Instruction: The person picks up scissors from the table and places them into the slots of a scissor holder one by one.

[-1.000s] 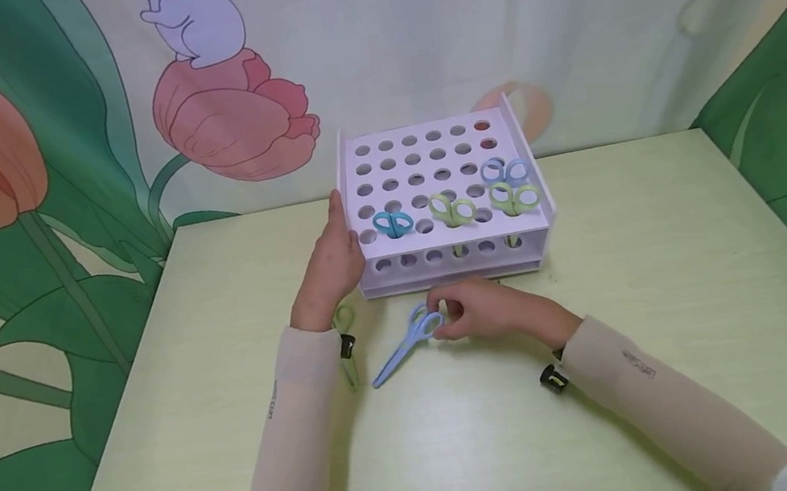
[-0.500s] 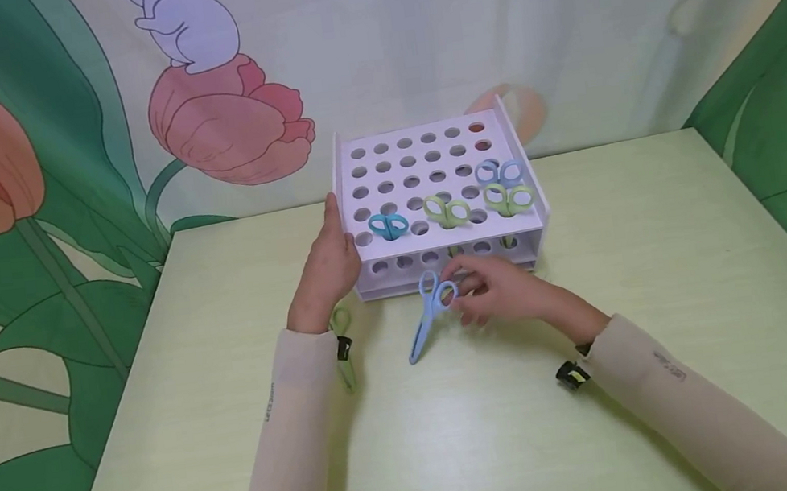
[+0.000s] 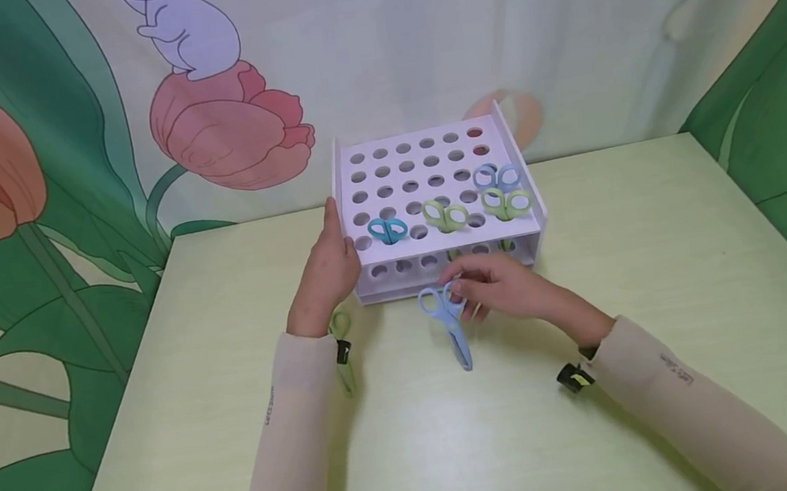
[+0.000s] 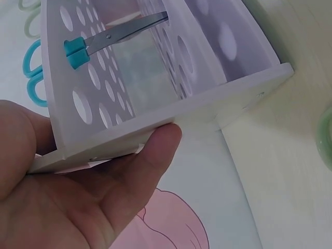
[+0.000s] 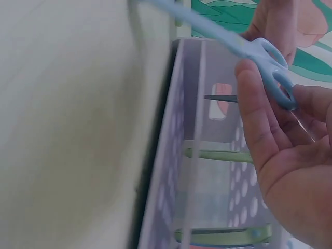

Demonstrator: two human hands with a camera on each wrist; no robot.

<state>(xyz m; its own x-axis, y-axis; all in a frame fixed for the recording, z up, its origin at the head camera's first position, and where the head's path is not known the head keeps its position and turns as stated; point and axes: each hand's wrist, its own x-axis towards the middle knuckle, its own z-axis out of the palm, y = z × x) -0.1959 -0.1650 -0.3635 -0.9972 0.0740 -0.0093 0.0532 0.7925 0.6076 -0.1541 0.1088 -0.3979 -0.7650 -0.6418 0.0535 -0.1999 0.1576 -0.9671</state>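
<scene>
A white rack (image 3: 430, 247) with rows of round holes stands at the back of the table. My left hand (image 3: 324, 274) rests against its left side panel, fingers along the outside. In the left wrist view teal scissors (image 4: 106, 42) hang through the rack's holes, blades down. My right hand (image 3: 503, 285) pinches one handle loop of light blue scissors (image 3: 449, 322) between thumb and fingers, just in front of the rack. Their blades point down toward the table front. Two pairs of green scissors (image 3: 445, 215) and another light blue pair (image 3: 497, 178) stand in the rack's right half.
Green scissors (image 3: 340, 324) lie on the table, partly hidden by my left wrist. Two holes at the rack's back right show red inside. A curtain printed with flowers (image 3: 231, 130) hangs right behind the table.
My right hand has lifted the light blue scissors off the table and drawn them right. Their blades have swung from pointing front left to front right. My left hand stays at the rack.
</scene>
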